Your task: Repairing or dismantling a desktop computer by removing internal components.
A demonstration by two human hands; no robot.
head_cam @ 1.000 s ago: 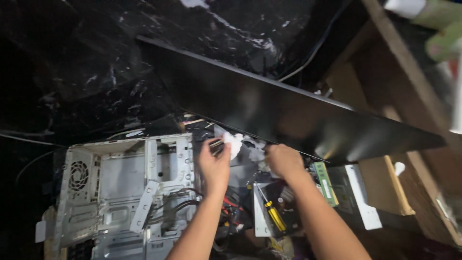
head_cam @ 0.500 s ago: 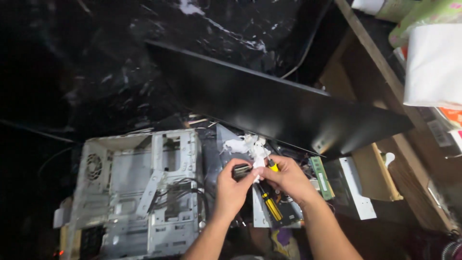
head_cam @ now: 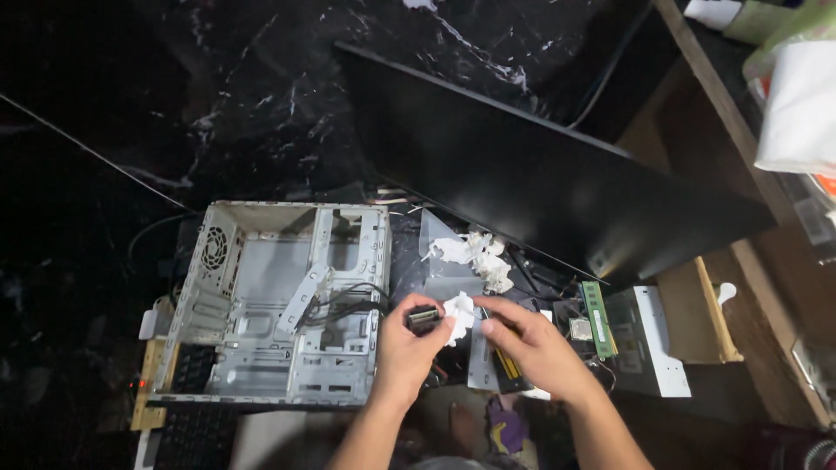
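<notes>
My left hand point(head_cam: 406, 348) holds a small dark computer part point(head_cam: 423, 318) by its edges, just right of an open grey computer case point(head_cam: 261, 348). My right hand point(head_cam: 533, 346) pinches a crumpled white tissue point(head_cam: 459, 312) against that part. A second wad of crumpled white tissue point(head_cam: 477, 254) lies on the floor beyond my hands. A yellow-handled screwdriver point(head_cam: 508, 365) lies partly hidden under my right hand.
A long black panel point(head_cam: 540, 183) leans across the upper right. A green memory stick point(head_cam: 596, 318), a square chip point(head_cam: 581, 329) and a white-edged metal drive point(head_cam: 649, 348) lie at right. Wooden shelving point(head_cam: 740, 157) stands at the far right. Black cables point(head_cam: 348, 305) run inside the case.
Both hands have come back from the tissue pile toward me, now holding the small dark part and a piece of tissue. The view has shifted, showing more of the case.
</notes>
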